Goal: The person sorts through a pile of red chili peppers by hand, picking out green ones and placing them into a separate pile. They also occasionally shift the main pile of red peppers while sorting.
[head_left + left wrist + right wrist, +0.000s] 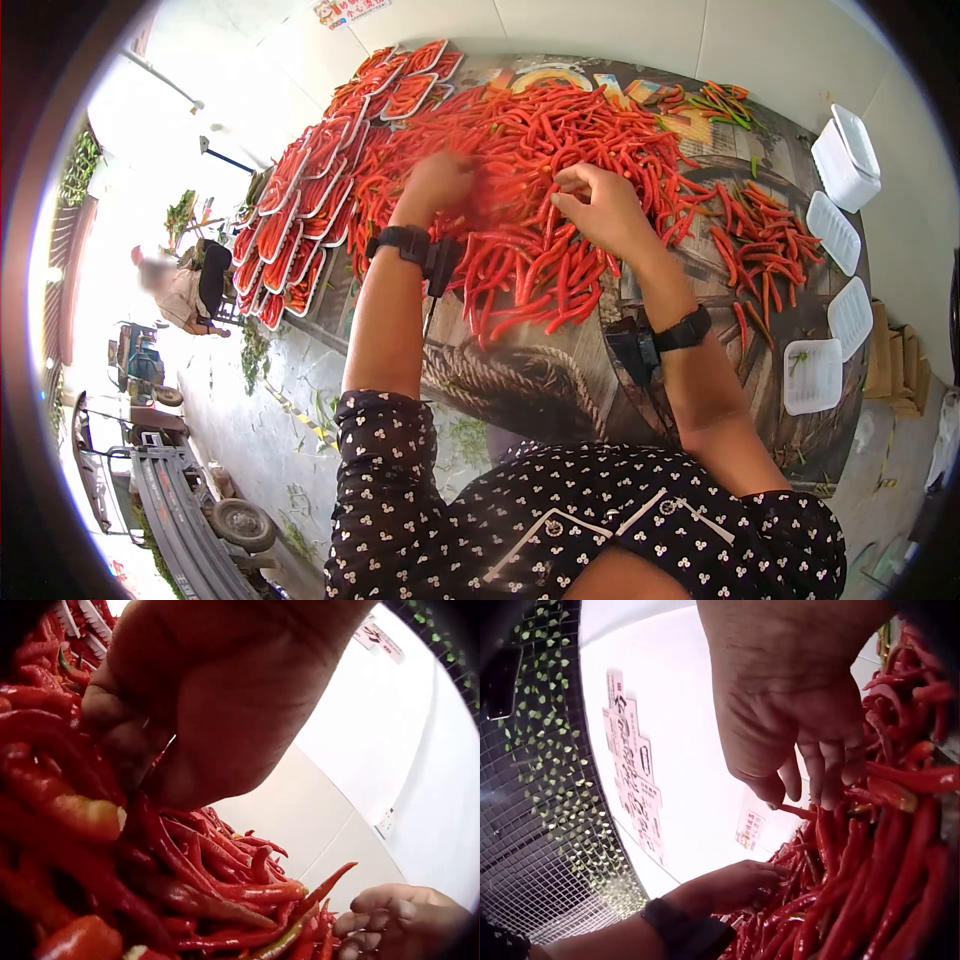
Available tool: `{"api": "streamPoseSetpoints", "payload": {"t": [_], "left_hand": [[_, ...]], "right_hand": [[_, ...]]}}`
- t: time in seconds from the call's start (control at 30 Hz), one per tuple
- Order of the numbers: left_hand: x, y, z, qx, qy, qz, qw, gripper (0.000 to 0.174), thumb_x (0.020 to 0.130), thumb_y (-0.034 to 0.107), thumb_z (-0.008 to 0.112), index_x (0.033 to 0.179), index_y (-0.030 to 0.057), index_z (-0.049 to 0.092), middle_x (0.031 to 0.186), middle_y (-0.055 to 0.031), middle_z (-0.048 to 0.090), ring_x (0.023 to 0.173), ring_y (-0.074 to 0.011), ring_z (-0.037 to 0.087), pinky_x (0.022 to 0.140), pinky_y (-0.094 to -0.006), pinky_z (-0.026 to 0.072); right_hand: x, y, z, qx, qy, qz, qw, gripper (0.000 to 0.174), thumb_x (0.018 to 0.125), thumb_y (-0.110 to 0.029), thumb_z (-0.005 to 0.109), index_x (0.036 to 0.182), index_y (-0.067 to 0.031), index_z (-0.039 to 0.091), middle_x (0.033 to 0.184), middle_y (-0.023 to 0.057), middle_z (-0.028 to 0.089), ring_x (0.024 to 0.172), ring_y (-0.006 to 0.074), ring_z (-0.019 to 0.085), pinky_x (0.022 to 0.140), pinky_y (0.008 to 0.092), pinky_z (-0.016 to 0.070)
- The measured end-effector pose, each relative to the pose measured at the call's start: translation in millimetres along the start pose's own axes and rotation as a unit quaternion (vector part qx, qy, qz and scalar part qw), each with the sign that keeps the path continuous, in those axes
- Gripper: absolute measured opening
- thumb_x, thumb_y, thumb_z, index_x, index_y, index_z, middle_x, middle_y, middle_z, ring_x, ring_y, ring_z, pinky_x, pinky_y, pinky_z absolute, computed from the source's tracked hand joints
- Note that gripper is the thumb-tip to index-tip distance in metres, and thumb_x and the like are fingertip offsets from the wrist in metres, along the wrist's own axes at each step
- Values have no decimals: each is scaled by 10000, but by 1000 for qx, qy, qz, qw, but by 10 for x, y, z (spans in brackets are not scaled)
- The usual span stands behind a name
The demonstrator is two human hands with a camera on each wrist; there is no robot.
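Observation:
A large heap of red chili peppers (560,130) covers the middle of the table. My left hand (440,185) is low over the heap, blurred in the head view. In the left wrist view, the fingers and thumb of the left hand (187,712) curl together around a red chili pepper (160,756), mostly hidden by them. My right hand (605,205) is at the heap's right part, thumb and fingers apart. From the right wrist, the fingers of that right hand (802,742) hang loosely, fingertips right at the peppers (840,862).
White trays packed with red peppers (290,180) are stacked at the left. A smaller pepper pile (765,240) lies at the right, beside white trays (812,375) and a stack of white containers (847,160). Green peppers (728,105) lie at the back right. A person (185,290) sits at far left.

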State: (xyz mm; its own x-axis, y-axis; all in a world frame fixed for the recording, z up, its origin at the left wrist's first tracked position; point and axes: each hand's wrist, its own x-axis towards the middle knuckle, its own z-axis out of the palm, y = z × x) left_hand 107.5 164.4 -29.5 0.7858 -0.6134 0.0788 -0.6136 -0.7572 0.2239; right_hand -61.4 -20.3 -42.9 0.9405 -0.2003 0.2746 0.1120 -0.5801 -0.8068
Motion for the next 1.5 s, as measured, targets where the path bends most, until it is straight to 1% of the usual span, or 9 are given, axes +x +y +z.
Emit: {"api": "streamPoseSetpoints", "payload": {"t": [0.27, 0.43, 0.67, 0.87, 1.03, 1.13, 1.27, 1.4, 1.5], "left_hand": [[68, 78, -76, 105, -103, 0, 989, 230, 678, 241, 602, 824, 64, 618, 819, -135, 625, 781, -293, 595, 689, -374, 460], [-63, 94, -359, -88, 37, 22, 995, 190, 726, 203, 606, 820, 37, 604, 727, -58, 612, 683, -165, 571, 636, -318, 450], [-300, 548, -666, -339, -26, 60, 938, 142, 831, 156, 550, 872, 23, 576, 718, 23, 566, 635, -40, 488, 589, -193, 409], [-292, 796, -363, -362, -98, 80, 924, 163, 835, 171, 552, 867, 15, 589, 722, 8, 583, 634, -47, 508, 589, -196, 426], [165, 348, -223, -238, 37, 53, 969, 209, 817, 167, 540, 885, -14, 619, 723, -38, 616, 619, -99, 554, 596, -239, 452], [272, 374, -274, -157, 50, -1, 986, 220, 782, 177, 562, 889, -1, 634, 722, -72, 626, 628, -130, 577, 617, -266, 459], [597, 241, -27, -38, 74, 36, 996, 256, 725, 240, 591, 913, 77, 651, 792, -122, 639, 744, -244, 614, 691, -345, 470], [713, 287, 56, 53, 32, -18, 998, 236, 672, 245, 563, 827, 94, 660, 859, -122, 627, 815, -300, 595, 732, -374, 469], [748, 283, -4, 35, -48, -20, 998, 243, 714, 239, 591, 888, 76, 639, 849, -113, 636, 773, -251, 605, 710, -347, 465]], "right_hand": [[14, 164, 44, 144, -15, -16, 989, 242, 796, -134, 567, 981, 22, 573, 845, 74, 614, 693, 121, 581, 633, 251, 470], [-18, 135, -49, 281, -54, 51, 957, 228, 818, -129, 535, 992, 15, 563, 814, 57, 600, 656, 89, 563, 570, 210, 444], [-62, 21, 51, 355, -91, 68, 928, 235, 844, -126, 490, 1031, 9, 536, 841, 76, 596, 717, 98, 565, 559, 195, 438], [-118, -8, 167, 496, -116, 97, 855, 250, 869, -133, 468, 1080, 0, 491, 831, 73, 572, 629, 97, 531, 513, 194, 409], [-125, 167, 195, 568, -114, 155, 800, 190, 882, -90, 425, 1026, -10, 520, 716, 27, 519, 519, 63, 433, 445, 198, 333], [-103, 207, 206, 602, -112, 169, 772, 176, 888, -84, 417, 1002, -17, 534, 677, 11, 499, 479, 51, 393, 419, 197, 300], [-95, 227, 197, 633, -115, 166, 747, 172, 899, -101, 420, 994, -24, 541, 667, 11, 500, 456, 46, 382, 400, 183, 283], [-83, 251, 204, 646, -110, 176, 734, 172, 902, -107, 420, 986, -24, 544, 663, 13, 501, 457, 47, 386, 400, 180, 291], [-90, 250, 210, 649, -112, 169, 733, 168, 901, -107, 424, 980, -25, 548, 659, 14, 504, 457, 50, 390, 402, 184, 305]]}}
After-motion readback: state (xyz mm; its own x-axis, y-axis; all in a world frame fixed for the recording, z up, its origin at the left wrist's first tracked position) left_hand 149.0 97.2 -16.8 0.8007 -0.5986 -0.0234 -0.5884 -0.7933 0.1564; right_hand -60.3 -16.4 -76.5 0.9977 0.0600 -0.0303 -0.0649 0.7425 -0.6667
